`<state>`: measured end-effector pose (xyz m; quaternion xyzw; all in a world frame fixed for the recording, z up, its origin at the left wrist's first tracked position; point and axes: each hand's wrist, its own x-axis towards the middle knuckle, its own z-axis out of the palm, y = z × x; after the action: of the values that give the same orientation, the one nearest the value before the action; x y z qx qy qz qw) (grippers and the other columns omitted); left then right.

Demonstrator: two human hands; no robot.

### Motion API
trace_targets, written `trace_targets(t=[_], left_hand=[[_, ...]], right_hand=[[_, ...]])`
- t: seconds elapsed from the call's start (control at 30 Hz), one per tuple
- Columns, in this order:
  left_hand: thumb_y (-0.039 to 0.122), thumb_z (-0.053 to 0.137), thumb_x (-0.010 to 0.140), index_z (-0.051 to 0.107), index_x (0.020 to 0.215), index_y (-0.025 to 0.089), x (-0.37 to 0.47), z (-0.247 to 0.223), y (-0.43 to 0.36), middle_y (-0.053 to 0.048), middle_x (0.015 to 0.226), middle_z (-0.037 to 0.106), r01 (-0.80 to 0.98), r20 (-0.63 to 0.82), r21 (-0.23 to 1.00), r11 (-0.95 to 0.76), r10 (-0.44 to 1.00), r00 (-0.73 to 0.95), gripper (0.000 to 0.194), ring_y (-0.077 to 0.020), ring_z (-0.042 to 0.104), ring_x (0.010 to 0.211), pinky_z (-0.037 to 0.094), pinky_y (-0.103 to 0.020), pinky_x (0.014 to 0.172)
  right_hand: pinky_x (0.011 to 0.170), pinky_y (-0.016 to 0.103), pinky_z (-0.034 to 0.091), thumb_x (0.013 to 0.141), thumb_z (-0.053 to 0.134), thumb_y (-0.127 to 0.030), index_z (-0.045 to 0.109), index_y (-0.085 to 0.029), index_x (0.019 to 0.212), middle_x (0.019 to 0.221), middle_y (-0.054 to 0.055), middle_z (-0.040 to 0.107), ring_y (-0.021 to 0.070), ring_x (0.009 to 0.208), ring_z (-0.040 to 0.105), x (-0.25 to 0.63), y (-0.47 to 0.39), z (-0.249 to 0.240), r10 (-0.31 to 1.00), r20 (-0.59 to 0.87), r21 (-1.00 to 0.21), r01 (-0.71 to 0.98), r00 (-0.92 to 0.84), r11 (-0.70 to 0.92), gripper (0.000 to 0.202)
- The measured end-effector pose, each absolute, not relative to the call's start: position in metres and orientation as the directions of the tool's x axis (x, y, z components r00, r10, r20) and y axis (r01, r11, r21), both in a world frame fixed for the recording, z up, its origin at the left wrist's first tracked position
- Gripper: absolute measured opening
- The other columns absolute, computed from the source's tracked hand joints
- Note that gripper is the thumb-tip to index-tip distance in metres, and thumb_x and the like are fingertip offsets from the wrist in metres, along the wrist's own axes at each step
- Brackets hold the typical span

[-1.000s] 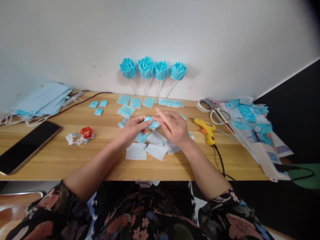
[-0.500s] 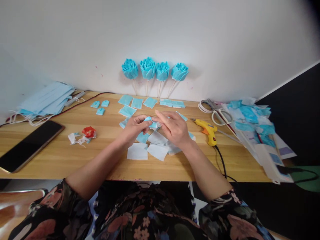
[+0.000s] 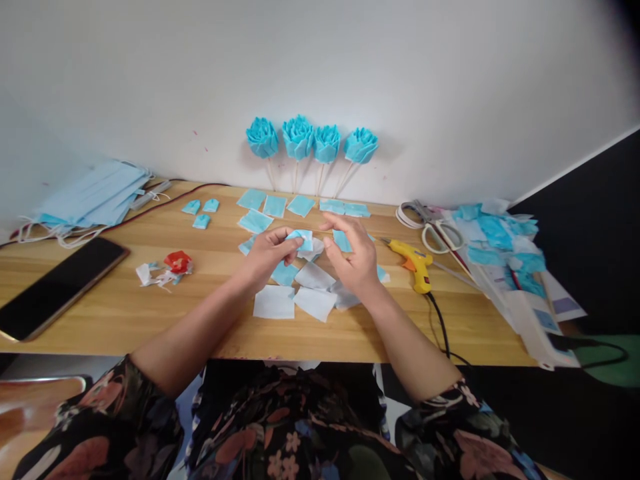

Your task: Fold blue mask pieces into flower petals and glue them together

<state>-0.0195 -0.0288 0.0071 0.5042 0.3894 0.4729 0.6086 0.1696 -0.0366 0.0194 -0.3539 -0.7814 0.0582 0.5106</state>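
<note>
Between the thumb and fingers of my left hand (image 3: 273, 255) is a small blue piece with a white edge (image 3: 303, 241), partly folded. My right hand (image 3: 353, 253) is just to the right of it, thumb and fingers apart, with nothing between them. Beneath and around both hands lie several blue squares (image 3: 255, 221) and white pieces (image 3: 273, 302). Three small folded blue pieces (image 3: 201, 221) rest to the left. Several blue fabric flowers (image 3: 299, 137) on thin sticks lean against the wall behind.
A yellow glue gun (image 3: 420, 264) with a black cord, scissors (image 3: 443, 237), a tape roll (image 3: 411, 215) and blue scraps (image 3: 495, 230) are on the right. A phone (image 3: 63, 288), masks (image 3: 93, 193) and a red scrap (image 3: 179, 262) are on the left.
My right hand has let go of the small blue piece and moved slightly right, its fingers spreading. The piece stays in my left hand and now shows more of its surface.
</note>
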Motion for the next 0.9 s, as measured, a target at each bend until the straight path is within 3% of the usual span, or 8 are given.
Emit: trace_targets(t=[0.13, 0.37, 0.7, 0.8, 0.9], left_hand=[[0.037, 0.071, 0.08, 0.056, 0.068, 0.018, -0.0192, 0.0058, -0.0284, 0.003, 0.055, 0.052, -0.165, -0.006, 0.985, 0.053, 0.963, 0.268, 0.027, -0.0089, 0.044, 0.053, 0.032, -0.025, 0.056], [0.039, 0.072, 0.08, 0.058, 0.068, 0.018, -0.0179, 0.0077, -0.0302, 0.004, 0.055, 0.05, -0.123, 0.002, 0.992, 0.037, 0.953, 0.304, 0.028, -0.0087, 0.041, 0.052, 0.032, -0.026, 0.055], [0.038, 0.066, 0.087, 0.059, 0.07, 0.016, -0.0183, 0.0042, -0.0304, 0.001, 0.063, 0.053, -0.283, 0.056, 0.957, 0.065, 0.915, 0.399, 0.029, -0.0111, 0.049, 0.059, 0.039, -0.027, 0.059], [0.039, 0.066, 0.087, 0.059, 0.069, 0.016, -0.0183, 0.0038, -0.0301, 0.001, 0.062, 0.052, -0.267, 0.054, 0.962, 0.057, 0.918, 0.393, 0.03, -0.0107, 0.048, 0.059, 0.038, -0.026, 0.059], [0.034, 0.071, 0.083, 0.064, 0.074, 0.017, -0.0194, 0.0022, -0.0291, 0.002, 0.061, 0.052, -0.229, 0.035, 0.972, 0.054, 0.93, 0.366, 0.021, -0.0099, 0.047, 0.058, 0.036, -0.025, 0.057]], right_hand=[[0.098, 0.051, 0.051, 0.094, 0.056, -0.017, 0.064, -0.029, 0.12, 0.106, 0.006, 0.072, 0.0247, 0.106, 0.064, 0.1696, -0.0352, 0.0192, 0.569, 0.778, -0.374, 0.531, -0.265, 0.76, 0.03], [0.102, 0.054, 0.049, 0.091, 0.057, -0.019, 0.067, -0.03, 0.113, 0.116, 0.006, 0.069, 0.0267, 0.113, 0.061, 0.1684, -0.0359, 0.0178, 0.57, 0.738, -0.333, 0.54, -0.361, 0.773, 0.027], [0.099, 0.052, 0.05, 0.09, 0.048, -0.006, 0.068, -0.029, 0.105, 0.119, 0.005, 0.069, 0.0258, 0.115, 0.059, 0.1741, -0.0314, 0.0154, 0.508, 0.773, -0.256, 0.545, -0.381, 0.798, 0.034], [0.1, 0.052, 0.05, 0.091, 0.047, -0.006, 0.068, -0.029, 0.103, 0.119, 0.005, 0.069, 0.0256, 0.116, 0.059, 0.1741, -0.032, 0.0162, 0.515, 0.771, -0.274, 0.535, -0.374, 0.799, 0.034], [0.104, 0.052, 0.047, 0.093, 0.047, -0.01, 0.067, -0.029, 0.107, 0.121, 0.005, 0.07, 0.0252, 0.119, 0.06, 0.1732, -0.0342, 0.0171, 0.605, 0.732, -0.393, 0.53, -0.314, 0.751, 0.031]])
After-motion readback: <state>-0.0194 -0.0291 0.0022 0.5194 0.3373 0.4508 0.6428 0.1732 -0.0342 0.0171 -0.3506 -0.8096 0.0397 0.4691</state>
